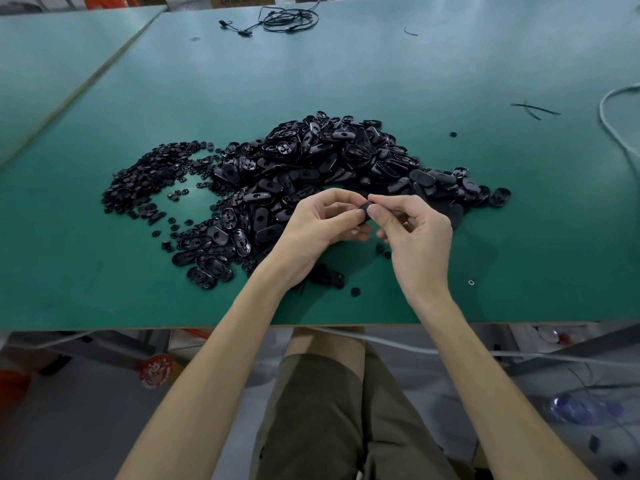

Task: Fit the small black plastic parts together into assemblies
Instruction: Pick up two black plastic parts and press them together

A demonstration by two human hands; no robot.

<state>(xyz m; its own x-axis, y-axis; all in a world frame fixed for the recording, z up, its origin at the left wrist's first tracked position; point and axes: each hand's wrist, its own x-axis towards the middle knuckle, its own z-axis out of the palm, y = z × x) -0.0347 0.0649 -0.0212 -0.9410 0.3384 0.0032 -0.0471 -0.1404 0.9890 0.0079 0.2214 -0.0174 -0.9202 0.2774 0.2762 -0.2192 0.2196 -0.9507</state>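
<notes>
A heap of oval shells (322, 161) lies mid-table (104, 289), with small round pieces (145, 181) spread just beside it on the left. In front of the heap, the left hand (311, 230) and right hand (415, 237) pinch one part (365, 211) between them. A coiled cable (287, 19) lies at the far edge, and a cord (616, 112) lies at the right.

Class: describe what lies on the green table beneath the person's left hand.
A few black plastic parts lie on the green table, showing past the left hand. The hand covers the rest, so their number stays hidden.
</notes>
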